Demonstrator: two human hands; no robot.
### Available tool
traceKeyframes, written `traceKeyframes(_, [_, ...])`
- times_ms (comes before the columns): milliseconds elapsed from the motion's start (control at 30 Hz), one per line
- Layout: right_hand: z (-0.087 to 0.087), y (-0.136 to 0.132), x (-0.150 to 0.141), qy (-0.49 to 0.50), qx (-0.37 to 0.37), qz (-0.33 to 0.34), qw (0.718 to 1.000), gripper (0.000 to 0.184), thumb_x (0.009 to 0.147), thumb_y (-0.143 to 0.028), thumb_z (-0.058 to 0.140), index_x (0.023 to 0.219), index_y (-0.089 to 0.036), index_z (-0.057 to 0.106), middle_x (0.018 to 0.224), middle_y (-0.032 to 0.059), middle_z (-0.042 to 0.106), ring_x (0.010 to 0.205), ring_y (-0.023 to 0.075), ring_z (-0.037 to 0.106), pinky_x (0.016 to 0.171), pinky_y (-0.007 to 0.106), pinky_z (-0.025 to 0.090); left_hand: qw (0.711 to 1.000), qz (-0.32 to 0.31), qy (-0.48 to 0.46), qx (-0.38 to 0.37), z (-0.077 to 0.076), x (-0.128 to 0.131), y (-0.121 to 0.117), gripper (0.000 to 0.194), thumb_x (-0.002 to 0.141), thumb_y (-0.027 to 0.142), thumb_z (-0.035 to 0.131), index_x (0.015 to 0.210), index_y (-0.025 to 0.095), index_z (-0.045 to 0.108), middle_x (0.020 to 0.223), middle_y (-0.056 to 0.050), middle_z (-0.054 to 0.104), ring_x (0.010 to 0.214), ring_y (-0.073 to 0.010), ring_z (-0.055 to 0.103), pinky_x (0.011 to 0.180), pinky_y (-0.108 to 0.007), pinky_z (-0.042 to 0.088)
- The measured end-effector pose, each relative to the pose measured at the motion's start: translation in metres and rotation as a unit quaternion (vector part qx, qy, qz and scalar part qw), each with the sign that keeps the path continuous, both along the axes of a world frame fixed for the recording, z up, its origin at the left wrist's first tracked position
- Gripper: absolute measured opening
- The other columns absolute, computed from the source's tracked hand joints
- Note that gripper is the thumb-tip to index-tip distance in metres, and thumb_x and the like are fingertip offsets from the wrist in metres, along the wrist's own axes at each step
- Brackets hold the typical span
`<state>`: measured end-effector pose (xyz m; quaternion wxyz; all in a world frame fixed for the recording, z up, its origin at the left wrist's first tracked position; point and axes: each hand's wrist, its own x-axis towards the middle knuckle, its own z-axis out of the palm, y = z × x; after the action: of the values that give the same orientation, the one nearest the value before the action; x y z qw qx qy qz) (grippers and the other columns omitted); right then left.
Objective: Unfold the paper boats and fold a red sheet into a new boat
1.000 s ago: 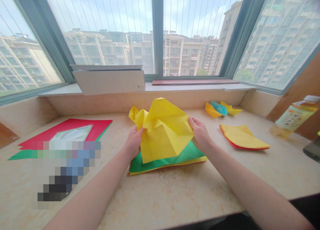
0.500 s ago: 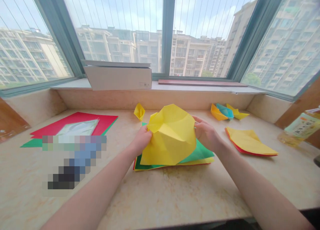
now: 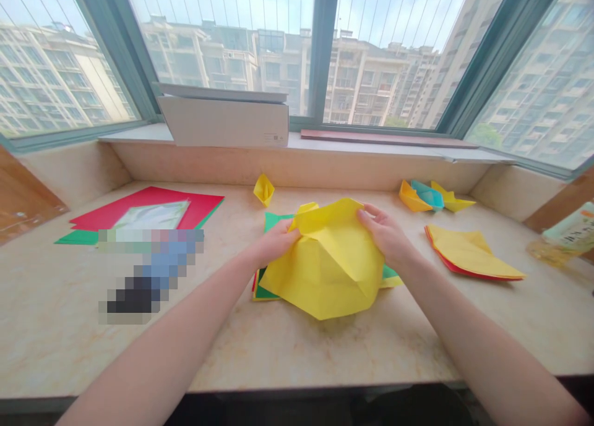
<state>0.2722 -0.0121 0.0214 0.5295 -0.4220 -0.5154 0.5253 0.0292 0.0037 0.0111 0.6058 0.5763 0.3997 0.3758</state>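
Observation:
A creased sheet of yellow paper (image 3: 329, 265) is held up in both hands, partly opened out, with fold lines across it. My left hand (image 3: 277, 243) pinches its left edge, the thumb in front. At the upper right edge, my right hand (image 3: 383, 231) grips the sheet between thumb and fingers; some fingertips are hidden behind it. Beneath the yellow sheet lies a stack of coloured paper with a green sheet (image 3: 275, 222) on top, mostly covered. Just beyond the hands stands a small folded yellow paper boat (image 3: 264, 190).
Folded orange (image 3: 414, 197), blue (image 3: 429, 196) and yellow paper boats (image 3: 450, 198) sit at the back right. Nearer are a yellow and red paper stack (image 3: 473, 253) and a bottle (image 3: 568, 234). Red sheets (image 3: 148, 206) lie left, by a blurred-out item (image 3: 153, 277). A white box (image 3: 227, 120) rests on the sill.
The yellow sheet has tilted and come lower and nearer, covering more of the stack. Both hands keep hold of it. The whole view has shifted slightly.

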Motion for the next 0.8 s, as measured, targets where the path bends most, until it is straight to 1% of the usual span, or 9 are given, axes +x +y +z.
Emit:
traceKeyframes(100, [0.005, 0.005, 0.010, 0.033, 0.062, -0.054, 0.996, 0.045, 0.085, -0.049, 0.063, 0.125, -0.027, 0.060, 0.108, 0.0068, 0.075, 0.097, 0.0273, 0.071, 0.081, 0.041, 0.058, 0.998, 0.052, -0.015, -0.011, -0.002, -0.002, 0.004, 0.024, 0.080, 0.032, 0.069, 0.099, 0.019, 0.070, 0.088, -0.007, 0.076, 0.082, -0.0265, 0.071, 0.061, -0.028, 0.055])
traceKeyframes(200, [0.006, 0.016, 0.028, 0.045, 0.114, -0.110, 0.986, 0.047, 0.087, -0.045, 0.060, 0.131, -0.029, 0.056, 0.117, 0.0065, 0.071, 0.103, 0.0269, 0.069, 0.086, 0.044, 0.057, 0.994, 0.095, -0.048, -0.028, 0.000, -0.008, 0.010, 0.028, 0.081, 0.031, 0.068, 0.106, 0.018, 0.068, 0.096, -0.010, 0.075, 0.084, -0.0276, 0.072, 0.068, -0.034, 0.059])
traceKeyframes(300, [0.001, 0.029, 0.050, 0.036, 0.111, -0.164, 0.979, 0.053, 0.085, -0.038, 0.062, 0.136, -0.028, 0.051, 0.120, 0.0070, 0.070, 0.105, 0.0268, 0.069, 0.087, 0.045, 0.057, 0.988, 0.092, -0.120, -0.034, 0.009, -0.014, 0.013, 0.038, 0.083, 0.026, 0.067, 0.119, 0.018, 0.061, 0.102, -0.011, 0.074, 0.085, -0.0277, 0.072, 0.076, -0.042, 0.060])
traceKeyframes(400, [-0.007, 0.040, 0.067, 0.008, 0.069, -0.205, 0.976, 0.059, 0.081, -0.031, 0.065, 0.138, -0.026, 0.049, 0.118, 0.0088, 0.070, 0.097, 0.0267, 0.071, 0.082, 0.044, 0.058, 0.984, 0.067, -0.162, -0.035, 0.018, -0.019, 0.012, 0.049, 0.082, 0.020, 0.067, 0.130, 0.021, 0.054, 0.105, -0.010, 0.074, 0.087, -0.0275, 0.072, 0.082, -0.047, 0.059])
traceKeyframes(500, [-0.016, 0.043, 0.074, -0.043, 0.035, -0.189, 0.980, 0.068, 0.080, -0.028, 0.065, 0.144, -0.027, 0.043, 0.112, 0.0088, 0.072, 0.084, 0.0254, 0.073, 0.075, 0.044, 0.060, 0.986, 0.030, -0.154, -0.052, 0.019, -0.025, 0.011, 0.057, 0.082, 0.014, 0.066, 0.136, 0.025, 0.049, 0.110, -0.010, 0.072, 0.092, -0.0269, 0.072, 0.089, -0.048, 0.057])
traceKeyframes(567, [-0.021, 0.042, 0.072, -0.103, 0.042, -0.160, 0.981, 0.065, 0.080, -0.026, 0.062, 0.143, -0.026, 0.045, 0.108, 0.0082, 0.073, 0.082, 0.0246, 0.072, 0.074, 0.044, 0.059, 0.991, 0.026, -0.121, -0.047, 0.017, -0.029, 0.011, 0.064, 0.080, 0.011, 0.065, 0.140, 0.026, 0.046, 0.117, -0.011, 0.070, 0.097, -0.0272, 0.071, 0.092, -0.049, 0.055])
traceKeyframes(633, [-0.027, 0.040, 0.067, -0.188, 0.073, -0.153, 0.967, 0.051, 0.081, -0.023, 0.059, 0.132, -0.023, 0.059, 0.109, 0.0086, 0.073, 0.090, 0.0253, 0.071, 0.082, 0.046, 0.057, 0.996, 0.046, -0.073, -0.016, 0.013, -0.033, 0.014, 0.073, 0.076, 0.006, 0.063, 0.144, 0.027, 0.043, 0.125, -0.011, 0.066, 0.106, -0.0273, 0.068, 0.097, -0.049, 0.052])
traceKeyframes(700, [-0.033, 0.041, 0.062, -0.273, 0.122, -0.159, 0.941, 0.038, 0.082, -0.020, 0.055, 0.117, -0.021, 0.070, 0.115, 0.0088, 0.072, 0.104, 0.0269, 0.067, 0.095, 0.048, 0.051, 0.997, 0.070, -0.024, 0.019, 0.009, -0.035, 0.016, 0.082, 0.072, 0.002, 0.061, 0.146, 0.029, 0.040, 0.133, -0.010, 0.062, 0.116, -0.0264, 0.062, 0.103, -0.047, 0.047])
traceKeyframes(800, [-0.044, 0.047, 0.059, -0.349, 0.187, -0.152, 0.906, 0.036, 0.085, -0.017, 0.049, 0.113, -0.020, 0.072, 0.126, 0.0076, 0.067, 0.122, 0.0259, 0.059, 0.109, 0.048, 0.041, 0.994, 0.090, 0.023, 0.054, 0.006, -0.036, 0.018, 0.081, 0.068, 0.001, 0.060, 0.143, 0.027, 0.046, 0.136, -0.009, 0.060, 0.124, -0.0264, 0.056, 0.108, -0.044, 0.042])
